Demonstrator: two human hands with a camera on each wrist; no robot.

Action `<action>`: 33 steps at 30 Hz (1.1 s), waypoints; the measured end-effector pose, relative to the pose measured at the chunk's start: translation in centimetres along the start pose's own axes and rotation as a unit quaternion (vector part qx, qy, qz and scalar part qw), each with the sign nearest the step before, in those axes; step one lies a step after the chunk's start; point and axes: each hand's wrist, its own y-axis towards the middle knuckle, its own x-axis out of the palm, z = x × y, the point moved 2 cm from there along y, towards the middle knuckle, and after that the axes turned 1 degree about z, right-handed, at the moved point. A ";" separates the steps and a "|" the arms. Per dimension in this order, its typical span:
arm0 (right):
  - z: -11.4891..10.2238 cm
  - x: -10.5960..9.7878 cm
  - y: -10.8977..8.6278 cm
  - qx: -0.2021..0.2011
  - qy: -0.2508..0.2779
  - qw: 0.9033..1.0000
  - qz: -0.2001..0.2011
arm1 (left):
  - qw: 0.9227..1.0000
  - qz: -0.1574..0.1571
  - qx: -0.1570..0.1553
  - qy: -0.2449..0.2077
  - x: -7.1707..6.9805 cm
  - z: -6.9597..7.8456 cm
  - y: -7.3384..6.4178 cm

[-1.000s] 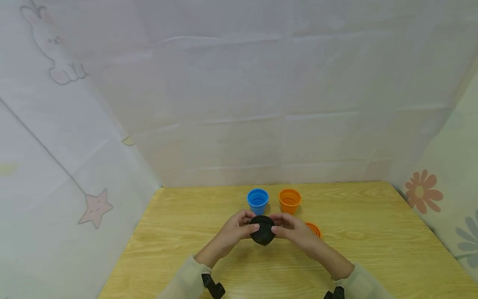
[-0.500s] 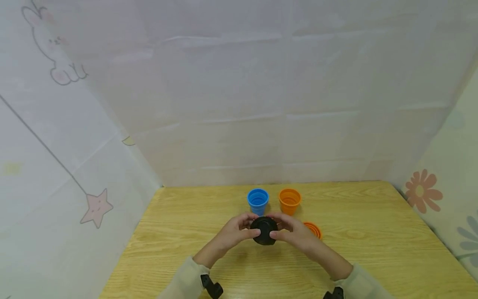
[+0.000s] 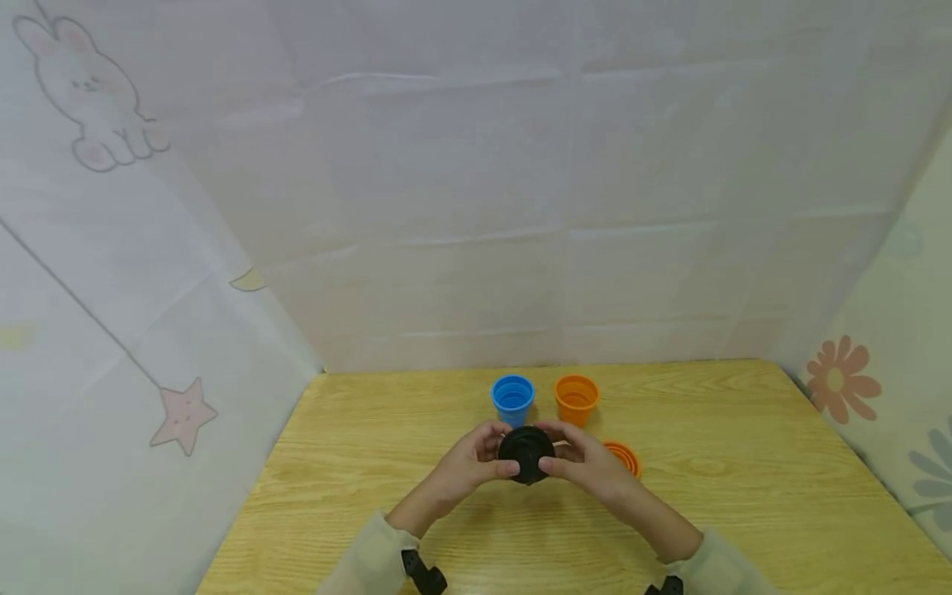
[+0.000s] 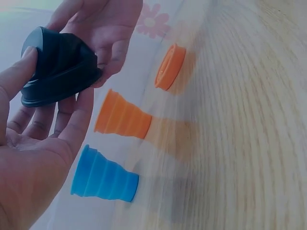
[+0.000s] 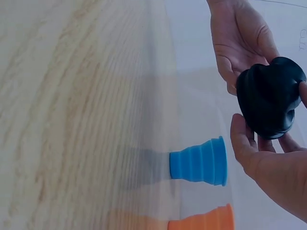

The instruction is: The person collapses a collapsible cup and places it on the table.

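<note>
Both hands hold a black collapsible cup (image 3: 526,456) above the table, its wall buckled and partly folded in, as the left wrist view shows. My left hand (image 3: 476,459) grips its left side, thumb on the near face and fingers behind. On the opposite side my right hand (image 3: 583,459) pinches it the same way. Just beyond the hands stand a blue collapsible cup (image 3: 513,401) and an orange collapsible cup (image 3: 577,400), both extended and upright. A flattened orange collapsible cup (image 3: 625,457) lies beside the right hand, partly hidden by it in the head view.
The wooden table (image 3: 357,463) runs back to a pale wall covering (image 3: 446,248) at its far edge. More of this covering, printed with a rabbit, a star and flowers, flanks the table on the left and right.
The black cup has been tilted and reshaped between the hands, its pointed lower outline becoming rounder. Both thumbs have shifted slightly downward on it. The other cups have stayed in place.
</note>
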 end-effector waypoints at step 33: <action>-0.2 0.0 -0.5 -0.014 0.009 1.000 0.018 | 0.997 0.035 0.057 0.026 0.5 0.3 -0.4</action>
